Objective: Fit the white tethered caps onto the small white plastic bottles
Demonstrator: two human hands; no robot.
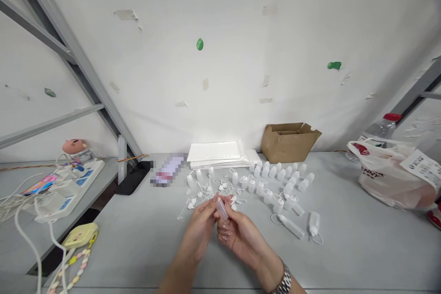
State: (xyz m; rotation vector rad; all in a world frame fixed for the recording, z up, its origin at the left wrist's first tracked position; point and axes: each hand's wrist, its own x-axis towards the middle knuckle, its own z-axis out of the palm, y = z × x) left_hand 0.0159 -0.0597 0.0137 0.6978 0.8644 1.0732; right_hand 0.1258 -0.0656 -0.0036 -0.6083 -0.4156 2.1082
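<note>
Both my hands meet over the grey table (144, 234) near its front middle. My right hand (237, 234), with a metal watch at the wrist, is closed around a small clear plastic bottle (222, 209). My left hand (200, 227) pinches the bottle's top end with its fingertips. Just beyond my hands lie several small white caps with tethers (206, 190). To the right stand several small white squeeze bottles (275, 179), and a few more bottles (313, 225) lie on their sides.
A stack of white bags (217, 154) and an open cardboard box (287, 140) sit by the wall. A plastic shopping bag (389, 174) and a water bottle (381, 128) are at right. A power strip with cables (65, 188) and a yellow case (81, 236) are at left.
</note>
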